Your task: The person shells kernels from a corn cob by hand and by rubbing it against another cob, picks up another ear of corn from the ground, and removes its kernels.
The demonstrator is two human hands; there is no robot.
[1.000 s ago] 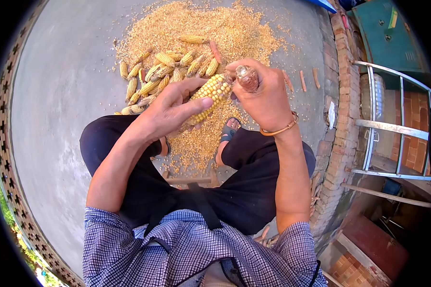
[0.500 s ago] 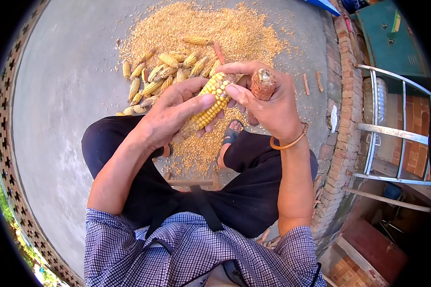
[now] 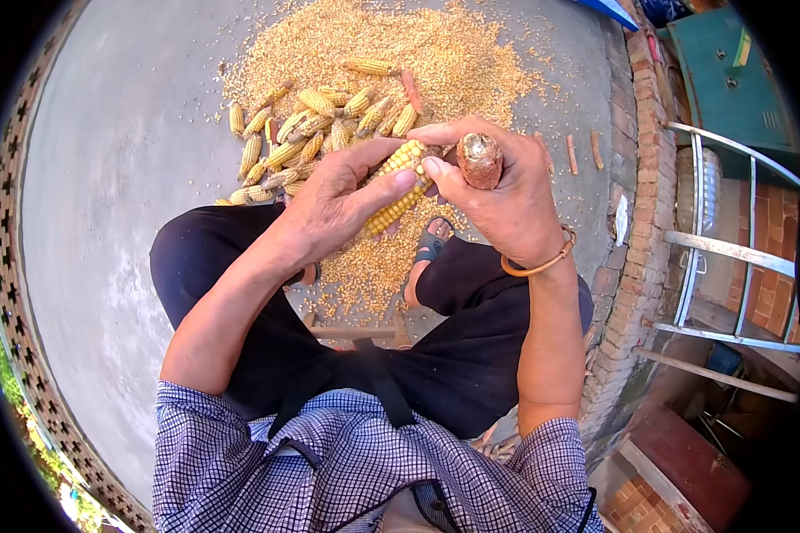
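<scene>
My left hand (image 3: 329,200) is wrapped round an ear of corn (image 3: 396,195), its thumb lying along the yellow kernels. The ear slants up and to the right over my lap. In my right hand (image 3: 517,191) is a bare reddish corncob (image 3: 480,162), its blunt end facing up between thumb and fingers. The right thumb and forefinger also touch the upper end of the ear, where a browner part shows. The lower part of the bare cob is hidden by the hand.
Beyond my hands lie a heap of unshelled ears (image 3: 307,133) and a broad spread of loose kernels (image 3: 400,44). More kernels (image 3: 356,275) are between my feet. Bare cobs (image 3: 572,155) lie to the right, near a low brick edge (image 3: 644,186) and a metal railing (image 3: 729,249).
The right hand has turned so the bare cob's end faces me more. The ear has tilted and sits a little lower, with its lower end now more covered by the left hand.
</scene>
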